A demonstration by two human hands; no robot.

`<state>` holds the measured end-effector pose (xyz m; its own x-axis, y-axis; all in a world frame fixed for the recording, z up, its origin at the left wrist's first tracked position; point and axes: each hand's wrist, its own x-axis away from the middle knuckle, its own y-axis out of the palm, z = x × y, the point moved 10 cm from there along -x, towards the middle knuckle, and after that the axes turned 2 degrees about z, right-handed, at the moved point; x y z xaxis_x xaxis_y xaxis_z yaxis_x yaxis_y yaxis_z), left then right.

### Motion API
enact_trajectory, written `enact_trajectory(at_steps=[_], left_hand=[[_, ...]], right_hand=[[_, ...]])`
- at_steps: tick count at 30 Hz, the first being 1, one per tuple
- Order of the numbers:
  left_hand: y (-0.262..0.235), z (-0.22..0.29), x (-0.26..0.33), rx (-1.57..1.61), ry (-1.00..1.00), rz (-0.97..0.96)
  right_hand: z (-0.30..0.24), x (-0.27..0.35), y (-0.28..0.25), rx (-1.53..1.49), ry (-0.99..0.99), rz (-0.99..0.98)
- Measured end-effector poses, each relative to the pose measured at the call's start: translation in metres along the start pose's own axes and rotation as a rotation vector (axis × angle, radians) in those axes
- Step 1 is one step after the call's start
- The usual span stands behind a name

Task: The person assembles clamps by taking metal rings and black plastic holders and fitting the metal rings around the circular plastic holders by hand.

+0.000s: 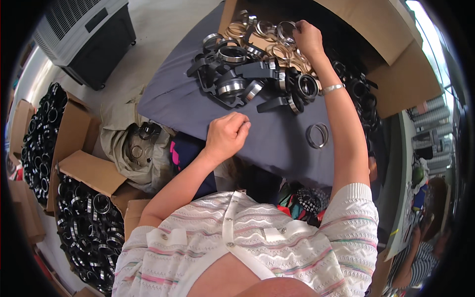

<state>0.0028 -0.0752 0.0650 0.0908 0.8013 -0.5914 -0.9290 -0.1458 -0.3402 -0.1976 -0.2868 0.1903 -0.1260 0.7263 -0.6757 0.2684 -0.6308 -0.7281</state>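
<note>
Left of the grey-covered worktop (170, 84) stand two open cartons (94, 171) of black rings (89, 237), too crowded to count, and one pale sack (116, 121). Above its near edge the left hand (228, 134) curls; whether it grips anything is hidden. Upon it lie one uncountable heap of black parts (230, 89), one silver ring (285, 39) pinched at its far side by the right hand (308, 40), one lone ring (323, 132) nearer, and one large carton (405, 84), cut off above.

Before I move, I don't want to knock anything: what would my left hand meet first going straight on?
Your curled left hand would probably meet the pile of silver metal rings and black plastic parts, though depth is unclear.
</note>
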Motion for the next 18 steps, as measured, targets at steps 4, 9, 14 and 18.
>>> enact_trajectory(at_steps=[4,9,14,18], left_hand=[[0.000,-0.009,0.001,0.000,-0.025,-0.001],[0.004,-0.012,0.002,-0.018,-0.036,-0.022],[0.008,-0.006,0.001,-0.006,0.004,-0.034],[0.005,-0.004,0.004,-0.041,0.003,-0.014]], right_hand=[[-0.007,0.083,-0.045,-0.492,0.226,-0.182],[-0.068,0.210,-0.080,-0.202,-0.137,-0.366],[-0.043,0.252,-0.093,-0.148,-0.115,-0.435],[0.023,0.220,-0.137,0.112,0.034,-0.224]])
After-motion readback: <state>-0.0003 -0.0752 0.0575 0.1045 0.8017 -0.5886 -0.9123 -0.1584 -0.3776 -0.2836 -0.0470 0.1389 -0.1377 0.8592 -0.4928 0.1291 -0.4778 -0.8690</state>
